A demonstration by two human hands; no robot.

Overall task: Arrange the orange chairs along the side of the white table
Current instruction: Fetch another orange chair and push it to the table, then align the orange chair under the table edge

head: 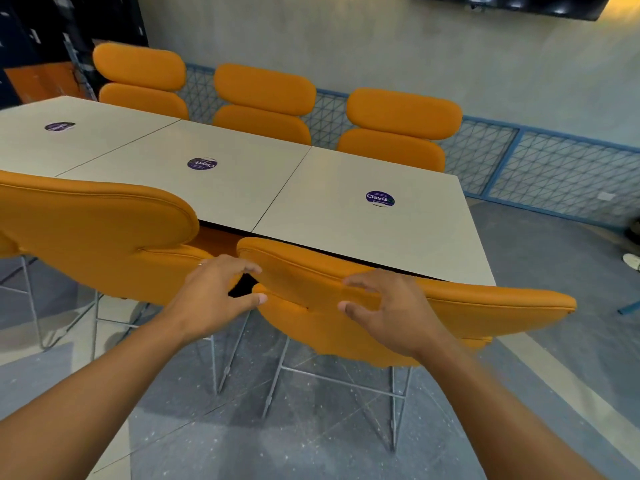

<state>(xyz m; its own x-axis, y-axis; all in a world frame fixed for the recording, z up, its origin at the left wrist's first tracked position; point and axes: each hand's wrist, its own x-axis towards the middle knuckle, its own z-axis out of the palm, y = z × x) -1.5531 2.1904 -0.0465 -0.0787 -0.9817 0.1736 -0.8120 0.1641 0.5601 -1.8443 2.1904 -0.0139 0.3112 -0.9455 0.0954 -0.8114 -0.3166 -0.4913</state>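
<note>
At the near long side of the white table [346, 216]: near right chair [467, 306], orange, backrest toward the camera and close against the table edge, just beside the near left chair [86, 230]. On that backrest, left hand [214, 296] at its left edge, fingers and thumb spread apart across the notch between the two cushions; right hand [388, 317] further right, fingers half-curled in a loose claw, tips against the upholstery, nothing gripped. Across the table, three more orange chairs [265, 102] in a row before a blue mesh fence [554, 168]. On the tabletop, round purple stickers [380, 198].
</note>
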